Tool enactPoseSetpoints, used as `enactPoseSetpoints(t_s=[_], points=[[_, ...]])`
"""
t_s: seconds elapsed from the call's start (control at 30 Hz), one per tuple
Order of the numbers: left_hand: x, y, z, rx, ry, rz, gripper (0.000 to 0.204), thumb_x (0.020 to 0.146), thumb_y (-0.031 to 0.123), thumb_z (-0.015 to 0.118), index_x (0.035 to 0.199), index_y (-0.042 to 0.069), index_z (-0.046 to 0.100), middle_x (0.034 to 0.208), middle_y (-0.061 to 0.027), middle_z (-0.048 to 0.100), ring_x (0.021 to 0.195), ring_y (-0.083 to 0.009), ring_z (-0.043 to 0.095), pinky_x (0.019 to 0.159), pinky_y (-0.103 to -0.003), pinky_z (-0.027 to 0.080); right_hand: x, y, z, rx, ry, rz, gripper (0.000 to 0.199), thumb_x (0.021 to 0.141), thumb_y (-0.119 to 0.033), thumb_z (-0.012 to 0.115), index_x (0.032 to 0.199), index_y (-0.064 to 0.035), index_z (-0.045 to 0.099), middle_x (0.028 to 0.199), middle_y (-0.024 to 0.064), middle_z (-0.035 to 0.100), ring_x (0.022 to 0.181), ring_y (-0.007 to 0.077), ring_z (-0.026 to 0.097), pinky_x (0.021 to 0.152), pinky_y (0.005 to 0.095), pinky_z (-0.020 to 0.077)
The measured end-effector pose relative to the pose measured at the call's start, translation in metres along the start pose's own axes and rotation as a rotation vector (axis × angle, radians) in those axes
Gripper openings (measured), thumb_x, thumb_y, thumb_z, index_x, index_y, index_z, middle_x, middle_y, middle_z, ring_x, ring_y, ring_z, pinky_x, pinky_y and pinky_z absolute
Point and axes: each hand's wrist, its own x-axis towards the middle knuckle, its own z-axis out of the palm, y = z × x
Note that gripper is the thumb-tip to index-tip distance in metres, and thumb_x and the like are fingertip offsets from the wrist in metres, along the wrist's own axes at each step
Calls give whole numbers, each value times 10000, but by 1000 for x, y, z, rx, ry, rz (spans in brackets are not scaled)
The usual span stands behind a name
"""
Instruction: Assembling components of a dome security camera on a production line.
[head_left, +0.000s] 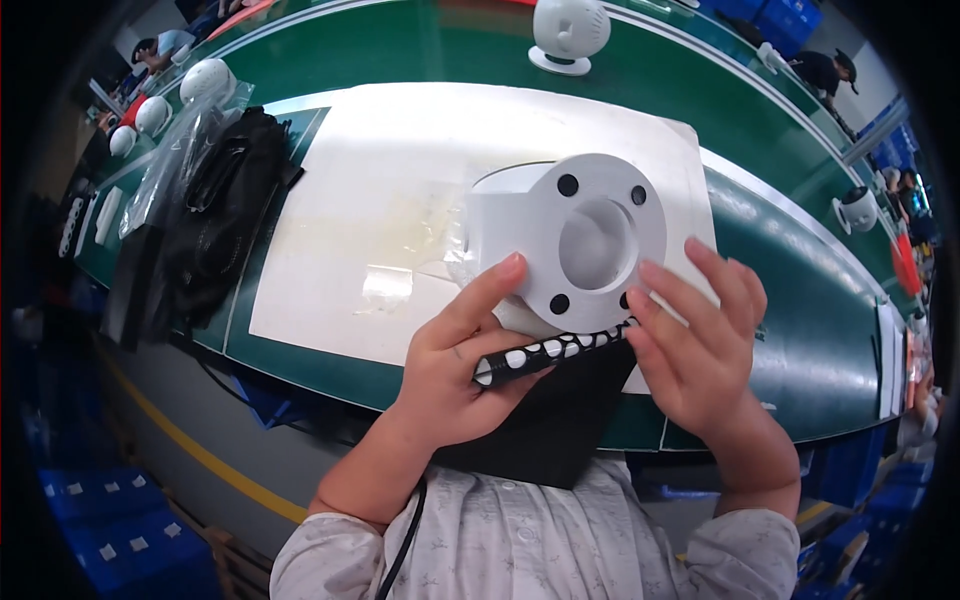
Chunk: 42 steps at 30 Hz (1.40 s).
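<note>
A white round plastic housing (580, 235) with a central recess and several dark holes on its flat face is held up close in front of me. My left hand (455, 365) grips it from the lower left, thumb on its side. A black strip dotted with white pads (550, 352) runs between both hands under the housing. My right hand (700, 345) pinches the strip's right end, fingers spread beside the housing's rim.
A white mat (380, 200) lies on the green bench (780, 300). Black cables in clear bags (215, 200) are piled at the left. Another white round device (568, 35) stands at the back. Other people work at far left and right. Blue crates (110, 510) sit on the floor.
</note>
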Motion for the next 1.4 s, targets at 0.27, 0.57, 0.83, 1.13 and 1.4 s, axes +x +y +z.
enactPoseSetpoints(t_s=[0.27, 0.57, 0.83, 1.13, 1.4], points=[[-1, 12, 1, -56, 1, -32, 173, 608, 12, 668, 761, 30, 589, 1205, -159, 440, 916, -260, 570, 677, -278, 472, -4, 16, 5, 924, 59, 666, 420, 687, -143, 631, 1060, -12, 487, 1020, 86, 513, 1007, 191, 442, 870, 318, 309], [-4, 27, -29, 3, -85, 70, 246, 595, -2, 681, 816, 29, 576, 1128, -157, 507, 613, -182, 563, 586, -262, 450, 5, 26, 1, 1529, 108, 875, 451, 660, -142, 656, 1039, 6, 462, 878, 68, 545, 792, 156, 552, 708, 246, 463], [-14, 13, -38, -95, 53, -230, 251, 584, -88, 661, 783, -5, 533, 985, -190, 550, 744, -176, 544, 650, -266, 426, 17, 222, 38, -241, 332, 515, 207, 807, -126, 494, 985, -31, 542, 876, 84, 541, 801, 223, 522, 704, 296, 415], [-14, 14, -42, -95, 69, -373, 254, 561, -58, 682, 781, -30, 558, 888, -181, 582, 779, -234, 585, 671, -293, 455, 6, 321, 78, -428, 19, 1078, 341, 741, -88, 369, 1028, -116, 551, 1095, 78, 522, 988, 269, 492, 831, 401, 387], [-9, 3, -51, -138, 40, -475, 238, 547, -69, 670, 770, -62, 589, 822, -166, 592, 672, -206, 582, 615, -262, 451, 117, 209, 137, 218, -89, 624, 269, 792, -190, 484, 1016, -60, 558, 1032, 110, 555, 1009, 252, 490, 866, 325, 369]])
